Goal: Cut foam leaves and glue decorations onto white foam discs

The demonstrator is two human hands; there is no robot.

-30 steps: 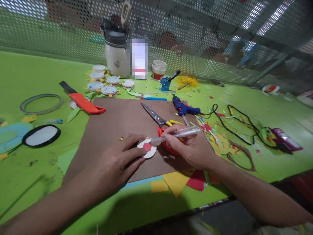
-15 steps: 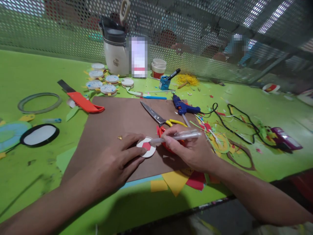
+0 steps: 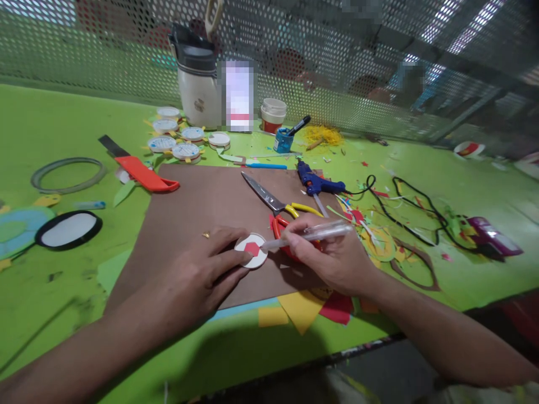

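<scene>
A small white paper disc (image 3: 251, 251) with a red shape in its middle lies on a brown sheet (image 3: 202, 202). My left hand (image 3: 197, 275) rests flat on the sheet, its fingertips pressing the disc's left edge. My right hand (image 3: 328, 255) is closed round a clear pen (image 3: 314, 233) whose tip touches the disc's right side. Under my right hand lie red-handled scissors (image 3: 280, 227), partly hidden.
Yellow-handled scissors (image 3: 273, 202) and a blue glue gun (image 3: 315, 184) with a black cord lie just behind the hands. An orange cutter (image 3: 143, 175), several white discs (image 3: 177, 143), jars, a white jug (image 3: 197, 84) and paper scraps surround the sheet. A mesh screen stands behind.
Both hands have stayed in place on the disc and pen; the view has shifted slightly, and nothing has been picked up or let go.
</scene>
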